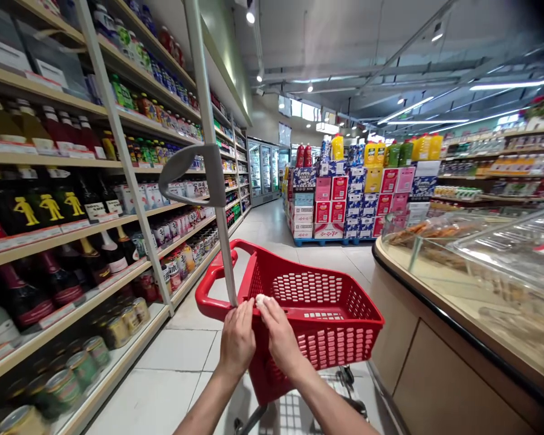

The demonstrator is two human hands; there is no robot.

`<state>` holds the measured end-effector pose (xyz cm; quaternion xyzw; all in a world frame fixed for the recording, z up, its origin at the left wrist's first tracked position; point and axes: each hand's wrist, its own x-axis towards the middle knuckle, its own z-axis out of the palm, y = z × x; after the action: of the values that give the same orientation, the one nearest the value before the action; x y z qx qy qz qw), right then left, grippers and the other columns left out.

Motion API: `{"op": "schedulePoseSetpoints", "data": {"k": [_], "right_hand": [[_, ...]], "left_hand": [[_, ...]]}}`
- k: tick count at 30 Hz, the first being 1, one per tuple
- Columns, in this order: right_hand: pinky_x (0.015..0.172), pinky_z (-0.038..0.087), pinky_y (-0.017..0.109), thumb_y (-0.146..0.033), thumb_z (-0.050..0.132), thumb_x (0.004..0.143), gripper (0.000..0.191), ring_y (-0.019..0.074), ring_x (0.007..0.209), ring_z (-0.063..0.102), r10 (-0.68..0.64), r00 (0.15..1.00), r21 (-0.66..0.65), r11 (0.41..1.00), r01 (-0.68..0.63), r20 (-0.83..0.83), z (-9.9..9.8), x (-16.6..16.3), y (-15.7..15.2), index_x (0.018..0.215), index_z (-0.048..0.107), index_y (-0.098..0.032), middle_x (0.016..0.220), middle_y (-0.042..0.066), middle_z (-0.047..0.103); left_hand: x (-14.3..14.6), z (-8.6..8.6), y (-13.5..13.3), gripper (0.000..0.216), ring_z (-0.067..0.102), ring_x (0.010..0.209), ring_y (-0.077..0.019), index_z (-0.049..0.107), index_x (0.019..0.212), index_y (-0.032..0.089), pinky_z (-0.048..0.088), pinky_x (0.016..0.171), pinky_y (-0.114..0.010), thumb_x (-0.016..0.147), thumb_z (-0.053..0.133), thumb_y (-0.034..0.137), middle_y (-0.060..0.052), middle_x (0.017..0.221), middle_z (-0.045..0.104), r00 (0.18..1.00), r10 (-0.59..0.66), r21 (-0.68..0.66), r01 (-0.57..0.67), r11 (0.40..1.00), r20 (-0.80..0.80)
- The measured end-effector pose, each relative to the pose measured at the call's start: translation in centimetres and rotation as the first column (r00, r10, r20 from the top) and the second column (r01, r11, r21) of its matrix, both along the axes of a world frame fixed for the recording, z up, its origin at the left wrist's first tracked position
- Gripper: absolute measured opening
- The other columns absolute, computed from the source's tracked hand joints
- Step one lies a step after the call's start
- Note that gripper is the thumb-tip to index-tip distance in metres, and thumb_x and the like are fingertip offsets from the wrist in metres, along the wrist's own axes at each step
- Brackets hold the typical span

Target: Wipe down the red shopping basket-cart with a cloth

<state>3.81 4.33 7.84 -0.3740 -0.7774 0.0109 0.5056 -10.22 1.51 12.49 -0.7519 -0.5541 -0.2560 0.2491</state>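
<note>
A red plastic shopping cart basket (330, 344) with perforated walls stands in front of me, tilted in view. My left hand (238, 338) is closed over its near rim, beside the foot of a metal pole (211, 121). That pole carries a grey plastic loop handle (215, 175). Right next to it, my right hand (278, 335) pinches a small crumpled white tissue (260, 299) against the same rim. The fingertips of both hands are partly hidden. Inside, the basket's visible part shows only red walls and a slotted floor.
Shelves of bottles and cans (68, 211) line the left. A curved counter with a glass edge (412, 254) stands close on the right. Ahead, stacked drink cartons (330, 205) sit on blue pallets, with glass-door fridges (263, 169) behind. Pale floor tiles (176, 362) run between.
</note>
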Motion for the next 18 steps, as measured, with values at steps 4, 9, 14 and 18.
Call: {"op": "schedulePoseSetpoints", "data": {"k": [4, 9, 14, 18], "right_hand": [[0.106, 0.032, 0.044, 0.004, 0.022, 0.078, 0.066, 0.0151, 0.130, 0.029, -0.161, 0.986, 0.032, 0.986, 0.163, -0.052, -1.6, 2.2, 0.0, 0.135, 0.028, -0.029, 0.137, 0.000, 0.040], [0.103, 0.037, 0.043, -0.004, 0.033, 0.081, 0.059, 0.0178, 0.128, 0.032, -0.117, 0.985, 0.061, 0.990, 0.126, -0.130, -1.0, -1.3, 0.5, 0.135, 0.029, -0.027, 0.136, 0.003, 0.041], [0.104, 0.035, 0.043, -0.001, 0.031, 0.080, 0.060, 0.0166, 0.128, 0.033, -0.038, 0.995, 0.042, 0.998, 0.043, -0.095, -0.1, -1.6, 0.9, 0.134, 0.030, -0.029, 0.136, 0.001, 0.041], [0.105, 0.034, 0.041, -0.001, 0.031, 0.081, 0.058, 0.0160, 0.126, 0.036, -0.099, 0.982, 0.007, 0.995, 0.102, -0.162, -0.1, -0.9, 1.3, 0.132, 0.035, -0.028, 0.133, 0.002, 0.046]], "left_hand": [[-0.5, -0.7, 0.7, 0.075, 0.048, 0.116, -0.0169, 0.019, 0.139, 0.015, 0.038, 0.098, -0.034, 0.067, 0.028, -0.004, -0.007, 0.124, 0.055, 0.997, -0.076, 0.125, 0.076, 0.989, -0.008], [-1.0, -1.2, 1.3, 0.083, 0.049, 0.115, -0.0189, 0.007, 0.141, 0.015, 0.042, 0.096, -0.036, 0.063, 0.029, -0.004, -0.008, 0.124, 0.054, 0.991, -0.132, 0.233, 0.125, 0.964, 0.017], [-1.9, -1.0, 1.4, 0.085, 0.049, 0.115, -0.0183, 0.008, 0.140, 0.017, 0.044, 0.094, -0.036, 0.061, 0.029, -0.005, -0.008, 0.125, 0.053, 0.982, -0.191, 0.233, 0.188, 0.954, -0.011], [-1.2, -0.6, 1.9, 0.082, 0.050, 0.114, -0.0169, 0.008, 0.140, 0.017, 0.044, 0.095, -0.034, 0.064, 0.028, -0.004, -0.008, 0.123, 0.055, 0.981, -0.195, 0.227, 0.185, 0.956, 0.021]]}}
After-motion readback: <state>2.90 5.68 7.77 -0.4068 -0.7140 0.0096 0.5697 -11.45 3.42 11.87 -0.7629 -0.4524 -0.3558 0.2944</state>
